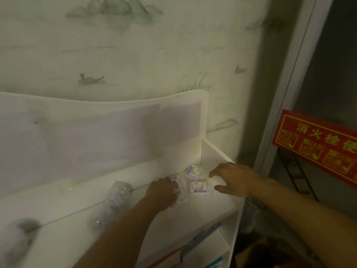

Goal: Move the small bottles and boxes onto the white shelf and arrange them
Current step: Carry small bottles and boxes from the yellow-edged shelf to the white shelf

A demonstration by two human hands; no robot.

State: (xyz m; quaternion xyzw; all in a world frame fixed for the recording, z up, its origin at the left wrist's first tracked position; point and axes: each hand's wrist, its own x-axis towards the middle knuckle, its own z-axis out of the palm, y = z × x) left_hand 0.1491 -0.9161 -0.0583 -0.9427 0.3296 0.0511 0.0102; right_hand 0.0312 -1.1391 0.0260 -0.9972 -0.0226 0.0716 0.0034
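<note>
Small flat packets in clear wrap lie on the top of the white shelf (216,207) near its right back corner. One packet (193,171) sits in the corner, another packet (200,187) lies in front of it. My left hand (163,192) rests on a third packet (180,196), fingers curled over it; whether it grips it is unclear. My right hand (231,177) hovers just right of the packets with thumb and fingers spread, holding nothing.
A clear bag of small white items (117,193) lies on the shelf top left of my left hand. A blurred grey-white bundle (21,235) sits at far left. Boxes (201,242) fill the lower shelf. A red sign (316,144) hangs at the right.
</note>
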